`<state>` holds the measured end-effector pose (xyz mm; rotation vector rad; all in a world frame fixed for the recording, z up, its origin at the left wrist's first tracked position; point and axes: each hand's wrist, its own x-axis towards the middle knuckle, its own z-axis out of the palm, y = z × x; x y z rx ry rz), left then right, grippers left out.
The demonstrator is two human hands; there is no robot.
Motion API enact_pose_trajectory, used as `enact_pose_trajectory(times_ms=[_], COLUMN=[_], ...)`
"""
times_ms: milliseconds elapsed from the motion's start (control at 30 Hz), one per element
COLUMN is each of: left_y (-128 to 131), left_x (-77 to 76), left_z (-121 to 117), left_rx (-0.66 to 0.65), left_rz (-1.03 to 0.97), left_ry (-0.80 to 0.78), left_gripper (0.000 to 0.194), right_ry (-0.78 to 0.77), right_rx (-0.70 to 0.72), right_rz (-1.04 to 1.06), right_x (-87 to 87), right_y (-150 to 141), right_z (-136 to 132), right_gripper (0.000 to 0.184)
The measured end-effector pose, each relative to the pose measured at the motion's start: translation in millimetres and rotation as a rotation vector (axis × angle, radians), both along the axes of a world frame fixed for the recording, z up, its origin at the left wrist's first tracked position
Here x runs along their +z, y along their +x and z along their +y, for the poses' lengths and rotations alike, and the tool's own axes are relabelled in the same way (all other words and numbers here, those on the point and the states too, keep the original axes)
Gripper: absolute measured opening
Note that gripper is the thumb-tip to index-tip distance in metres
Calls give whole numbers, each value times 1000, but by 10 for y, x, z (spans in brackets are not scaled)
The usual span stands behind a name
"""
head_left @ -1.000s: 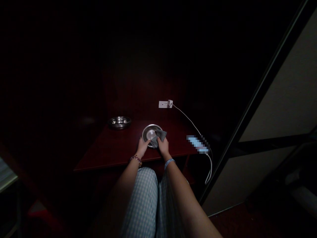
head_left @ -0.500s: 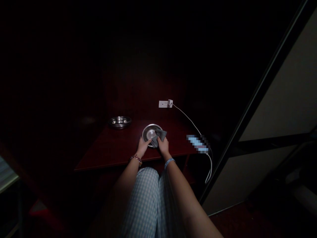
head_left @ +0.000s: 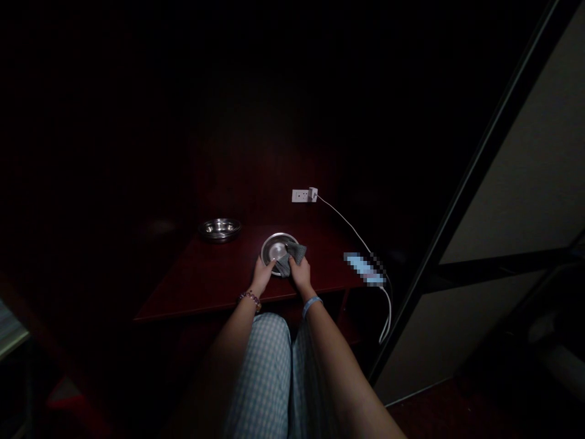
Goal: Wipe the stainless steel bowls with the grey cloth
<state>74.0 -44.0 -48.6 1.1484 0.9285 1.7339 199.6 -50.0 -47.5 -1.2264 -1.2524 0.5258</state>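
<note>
Fingers of my left hand (head_left: 261, 275) clasp the metal bowl (head_left: 275, 248), likely to steady it. My right hand (head_left: 300, 273) pinches the grey cloth (head_left: 283, 266) against its side, presumably for firm contact.

Gap btwn dishes (head_left: 220, 230) & bowl (head_left: 275, 249)

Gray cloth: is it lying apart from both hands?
No, the right hand holds the gray cloth against the metal bowl, which the left hand grips.
</note>
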Motion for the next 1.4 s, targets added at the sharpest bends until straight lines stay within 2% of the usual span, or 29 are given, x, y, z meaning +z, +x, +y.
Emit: enact_pose_trajectory(times_ms=[267,667,1400], left_y=[11,6,-2], left_x=[19,-19,-71], left_z=[-22,11,61], left_rx=[-26,24,38], left_rz=[1,-1,-5], left_ry=[42,15,37], left_gripper=[47,51,45], right_ry=[8,22,-34], right_rx=[-10,-8,0], right_rz=[5,-11,-19], right_x=[-18,-39,16], right_y=[0,-5,3], right_z=[16,26,-16], right_gripper=[28,28,27])
